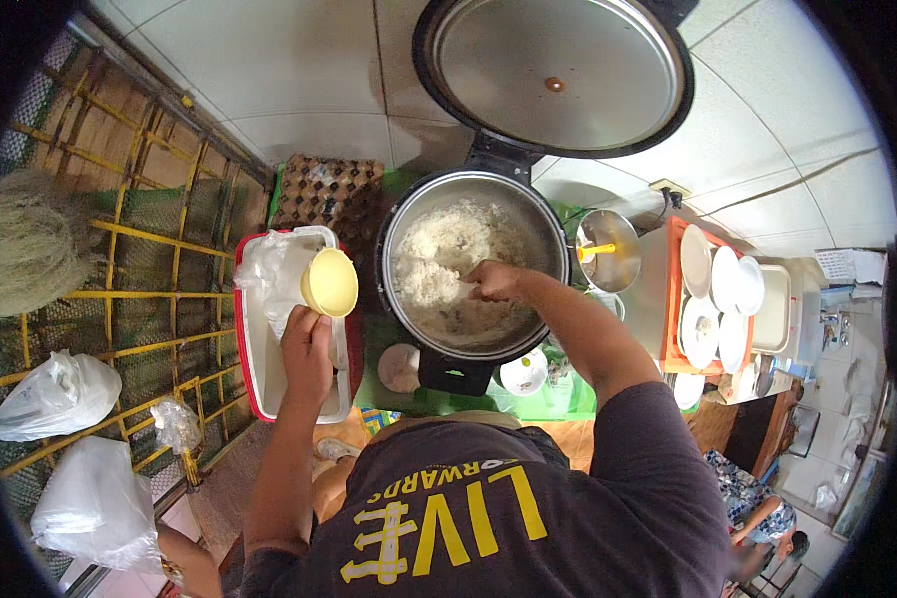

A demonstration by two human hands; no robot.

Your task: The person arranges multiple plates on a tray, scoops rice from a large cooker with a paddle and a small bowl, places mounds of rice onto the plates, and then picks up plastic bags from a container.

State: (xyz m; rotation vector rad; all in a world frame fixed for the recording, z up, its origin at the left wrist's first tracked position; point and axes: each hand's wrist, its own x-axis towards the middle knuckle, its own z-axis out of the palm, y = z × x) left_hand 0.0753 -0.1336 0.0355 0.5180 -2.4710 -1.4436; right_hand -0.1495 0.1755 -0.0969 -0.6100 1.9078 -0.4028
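Observation:
A large rice cooker [475, 265] stands before me with its round metal lid [557, 75] swung up. White cooked rice [448, 239] lies in its pot, mostly along the far and left sides. My right hand [499, 282] is inside the pot with its fingers closed around a utensil, mostly hidden, at the edge of the rice. In my left hand [309, 351] is a small yellow bowl [330, 284], gripped at its near rim. That bowl is over the right side of a red and white cooler box [344, 396], which holds clear plastic bags [269, 276].
Egg trays [329, 187] are stacked behind the cooler. Right of the cooker are a steel pot [620, 261] with a yellow-handled utensil, and an orange tray [673, 299] of white plates. A white bowl [523, 372] sits near the cooker's front. Another person [755, 508] is at far right.

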